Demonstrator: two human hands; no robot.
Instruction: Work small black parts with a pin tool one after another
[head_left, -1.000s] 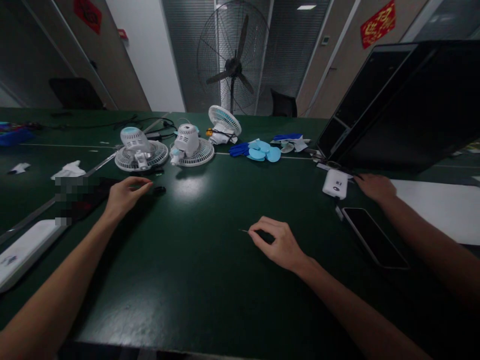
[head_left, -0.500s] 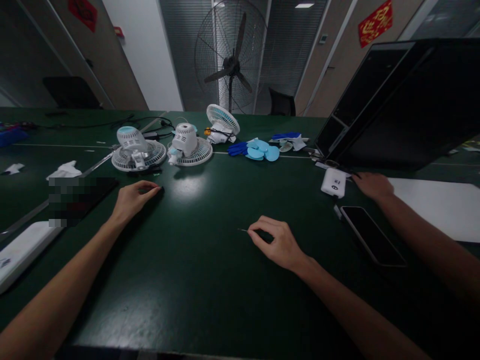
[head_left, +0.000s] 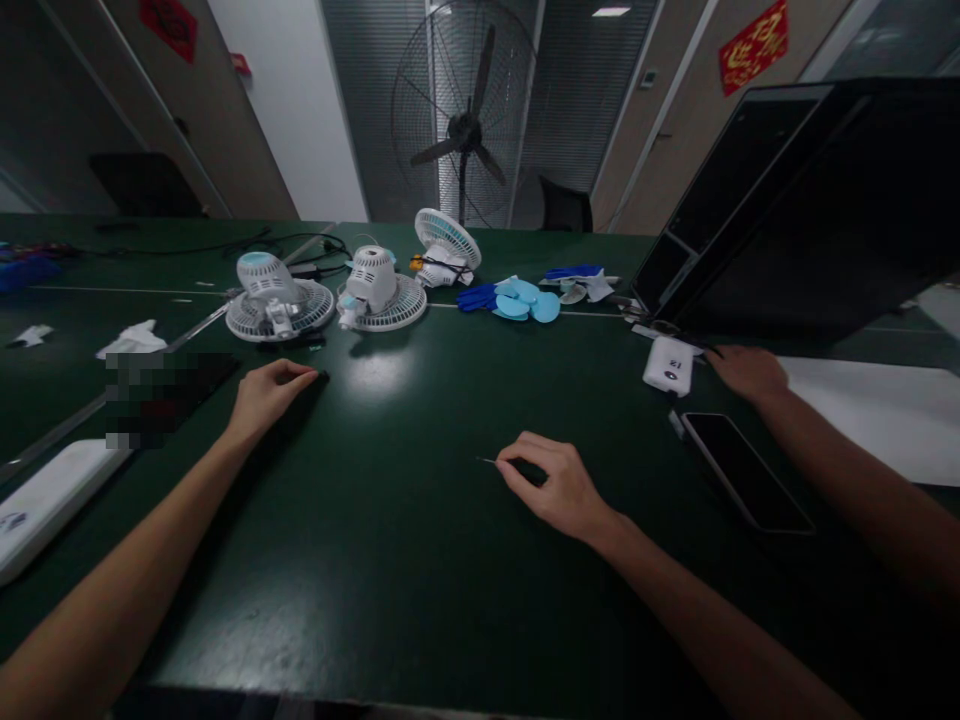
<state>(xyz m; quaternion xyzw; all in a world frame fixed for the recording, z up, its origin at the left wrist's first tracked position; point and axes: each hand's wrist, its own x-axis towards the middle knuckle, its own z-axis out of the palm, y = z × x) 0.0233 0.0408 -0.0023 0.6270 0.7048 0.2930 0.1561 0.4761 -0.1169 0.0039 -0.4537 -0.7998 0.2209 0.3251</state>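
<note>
Clearly pinched — left fingers [head_left: 303,375] on black piece [head_left: 324,376], right fingers [head_left: 508,460] — thin rod [head_left: 485,460].

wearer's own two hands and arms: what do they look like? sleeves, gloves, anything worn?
Left hand and right hand: both ungloved, with no ring, watch or bracelet visible. Left forearm and right forearm are slim and bare out to the picture's edge; no sleeve, cable or marking shows. Too dim for finer detail.
</note>
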